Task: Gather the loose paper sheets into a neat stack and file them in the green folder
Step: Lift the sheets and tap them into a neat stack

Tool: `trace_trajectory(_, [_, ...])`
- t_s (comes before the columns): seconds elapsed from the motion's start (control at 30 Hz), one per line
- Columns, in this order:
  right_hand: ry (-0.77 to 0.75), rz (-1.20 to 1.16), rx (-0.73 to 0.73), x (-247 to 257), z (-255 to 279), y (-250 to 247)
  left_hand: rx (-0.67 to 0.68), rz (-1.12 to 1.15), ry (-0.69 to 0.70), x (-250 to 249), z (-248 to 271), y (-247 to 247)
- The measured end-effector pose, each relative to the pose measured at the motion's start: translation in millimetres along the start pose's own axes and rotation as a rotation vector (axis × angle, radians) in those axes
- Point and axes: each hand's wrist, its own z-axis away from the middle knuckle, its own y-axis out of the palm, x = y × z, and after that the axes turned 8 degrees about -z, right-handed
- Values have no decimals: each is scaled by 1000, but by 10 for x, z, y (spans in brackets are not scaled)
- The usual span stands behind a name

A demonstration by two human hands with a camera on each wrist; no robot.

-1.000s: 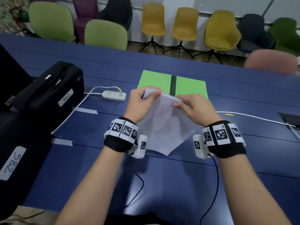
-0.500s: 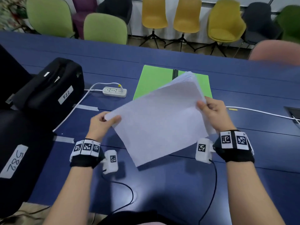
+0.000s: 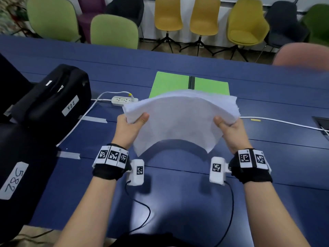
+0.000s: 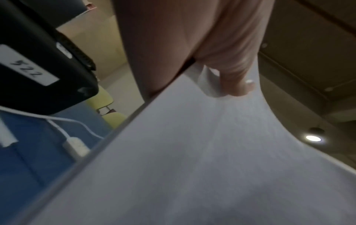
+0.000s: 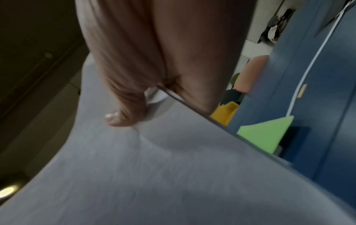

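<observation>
A stack of white paper sheets (image 3: 179,118) hangs above the blue table, arched upward in the middle. My left hand (image 3: 131,123) pinches its left edge, thumb on top. My right hand (image 3: 227,127) pinches the right edge the same way. Both wrist views show a thumb pressed on the paper (image 4: 212,152) (image 5: 154,175) with the fingers hidden underneath. The green folder (image 3: 170,84) lies open and flat on the table just beyond the sheets, its near part hidden by them; one corner of the folder (image 5: 265,134) shows in the right wrist view.
A white power strip (image 3: 123,100) with its cable lies left of the folder. Black cases labelled 522 (image 3: 51,97) and 582 (image 3: 16,175) stand at the left. A white cable (image 3: 277,120) crosses the table at the right. Several chairs line the far side.
The hands have turned the stack from a diamond tilt to level, spread to its two side edges, and the sheets now bow upward between them.
</observation>
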Motion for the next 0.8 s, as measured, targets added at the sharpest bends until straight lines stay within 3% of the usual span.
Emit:
trace_trajectory(0.17, [222,103,-79,-476,218,67,-48,-20,-203,442,50,120])
trace_trajectory(0.23, [277,65,-198,-563,239,135,-127,11,-308,552,62,200])
trace_trajectory(0.33, [193,53,-335,-563,175,202,-263,38,-325,562,-13,280])
trace_trajectory(0.4, [112,102,-330,-563,151,189,-300,36,-320,547,-72,290])
trace_trajectory(0.5, [91,96,-283,-575,181,157,-285,27,-333,542,-151,281])
trace_trajectory(0.67, [184,-139,-306,-584,214,111,-268,21,-347,554,-249,262])
trace_trajectory(0.8, [162,-66,-305,-574,200,147,-262,-5,-342,590,-237,270])
